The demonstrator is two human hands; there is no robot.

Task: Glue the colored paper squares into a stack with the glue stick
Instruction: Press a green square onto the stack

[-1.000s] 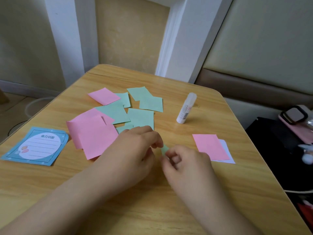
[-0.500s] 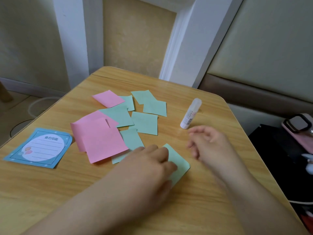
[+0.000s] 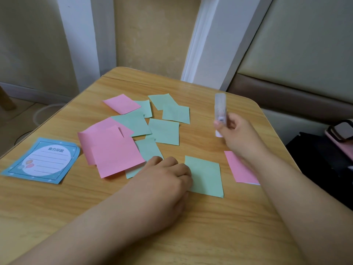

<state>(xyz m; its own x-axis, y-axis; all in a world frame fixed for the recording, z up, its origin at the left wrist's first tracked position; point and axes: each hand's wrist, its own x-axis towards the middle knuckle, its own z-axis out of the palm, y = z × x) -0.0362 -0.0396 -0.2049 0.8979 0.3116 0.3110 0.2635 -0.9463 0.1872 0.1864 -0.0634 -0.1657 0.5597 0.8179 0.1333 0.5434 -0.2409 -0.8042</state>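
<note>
Since earlier: right hand [image 3: 237,135] has lifted the glue stick [image 3: 220,109] off the counter [image 3: 191,236].
Grip: right grasps the stick; left hand [image 3: 168,180] presses the green square [image 3: 206,176], fingers' curl unclear.
Risk: cap looks on; one-handed uncapping could drop it; the square, beside the pink stack [image 3: 238,169], may skid.

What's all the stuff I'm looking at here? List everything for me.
Green paper squares: about seven, mint, scattered mid-table; one lies apart, nearest the person.
Pink paper squares: several overlapping at left, one farther back, one at right over a white sheet.
Glue stick: one, white, capped, held above the table.
Note card: one, blue border, table's left edge.
Table: one, light wood.
Phone: pink case, far right.
Left hand: rests on the near green square's edge.
Right hand: grips the glue stick.
</note>
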